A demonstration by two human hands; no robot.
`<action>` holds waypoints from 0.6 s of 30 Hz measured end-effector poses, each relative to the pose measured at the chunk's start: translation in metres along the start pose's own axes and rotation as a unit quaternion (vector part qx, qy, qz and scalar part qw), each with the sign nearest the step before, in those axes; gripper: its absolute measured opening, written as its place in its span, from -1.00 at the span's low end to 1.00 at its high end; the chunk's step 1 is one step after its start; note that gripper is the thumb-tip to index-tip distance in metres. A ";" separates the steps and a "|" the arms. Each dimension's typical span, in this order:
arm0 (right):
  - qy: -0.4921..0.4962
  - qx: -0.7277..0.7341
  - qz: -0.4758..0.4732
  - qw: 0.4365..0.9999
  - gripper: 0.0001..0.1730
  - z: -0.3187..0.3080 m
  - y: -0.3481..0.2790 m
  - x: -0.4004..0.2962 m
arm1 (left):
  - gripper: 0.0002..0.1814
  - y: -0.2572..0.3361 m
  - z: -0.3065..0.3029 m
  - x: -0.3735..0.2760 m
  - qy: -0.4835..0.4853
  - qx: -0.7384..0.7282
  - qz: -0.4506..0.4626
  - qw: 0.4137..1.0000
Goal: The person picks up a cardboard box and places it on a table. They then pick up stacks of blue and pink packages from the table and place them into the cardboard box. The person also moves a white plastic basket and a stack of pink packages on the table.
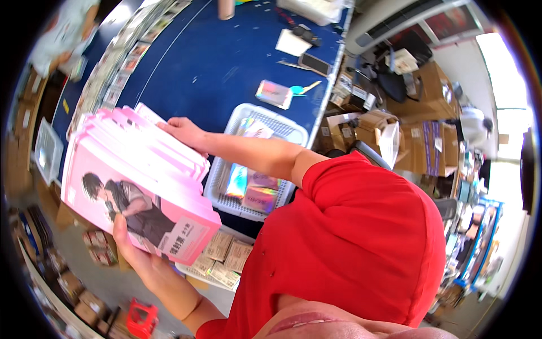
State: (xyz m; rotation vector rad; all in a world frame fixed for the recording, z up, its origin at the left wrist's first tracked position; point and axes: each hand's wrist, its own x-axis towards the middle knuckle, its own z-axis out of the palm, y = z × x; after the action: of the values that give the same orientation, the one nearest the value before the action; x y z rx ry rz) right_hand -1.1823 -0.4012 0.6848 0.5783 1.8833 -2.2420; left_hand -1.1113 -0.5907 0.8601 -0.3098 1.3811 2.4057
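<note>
A thick stack of pink printed cards or flat packs point(144, 186) spans the space between my hands at the left. The nearest one shows an illustrated dark-haired figure and some writing. My left hand point(182, 131) grips the far end of the stack along its upper edge. Against the near face, the thumb of my right hand point(135, 250) presses, with the fingers hidden beneath. Beside the stack stands a light grey plastic basket point(298, 129) holding shiny holographic packs point(260, 197). Below it, a white tray point(203, 277) contains several small printed packs point(237, 256).
On the blue table point(199, 72) lie a holographic box point(274, 94), a smartphone point(314, 64) and white paper point(292, 42). Rows of cards point(114, 84) line its far left side. A person point(63, 38) stands beyond them. Cardboard boxes point(436, 148) crowd the right.
</note>
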 end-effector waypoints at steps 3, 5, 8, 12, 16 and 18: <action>0.071 0.006 -0.028 0.997 -0.40 -0.049 0.002 -0.038 | -0.56 -0.019 0.055 -0.040 -0.037 0.078 0.061 0.994; 0.080 0.029 -0.021 0.996 -0.39 -0.064 0.002 -0.066 | -0.54 -0.032 0.057 -0.058 -0.212 0.253 0.246 0.911; 0.086 0.071 0.001 0.994 -0.36 -0.099 -0.004 -0.121 | -0.60 -0.049 0.082 -0.090 -0.123 0.185 0.163 0.961; 0.163 0.084 0.012 0.983 -0.33 -0.152 -0.005 -0.185 | -0.51 -0.073 0.129 -0.122 -0.123 0.283 0.186 0.933; 0.192 0.117 -0.008 0.974 -0.31 -0.195 0.006 -0.244 | -0.41 -0.084 0.179 -0.159 -0.091 0.260 0.058 0.959; 0.218 0.141 -0.006 0.966 -0.34 -0.211 0.003 -0.292 | -0.44 -0.088 0.188 -0.193 -0.183 0.276 0.083 0.940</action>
State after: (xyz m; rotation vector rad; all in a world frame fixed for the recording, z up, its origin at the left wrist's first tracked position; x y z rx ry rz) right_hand -0.8743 -0.2330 0.7673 1.1936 1.7376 -2.5758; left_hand -0.9023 -0.4234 0.9538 0.3905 1.8585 1.9378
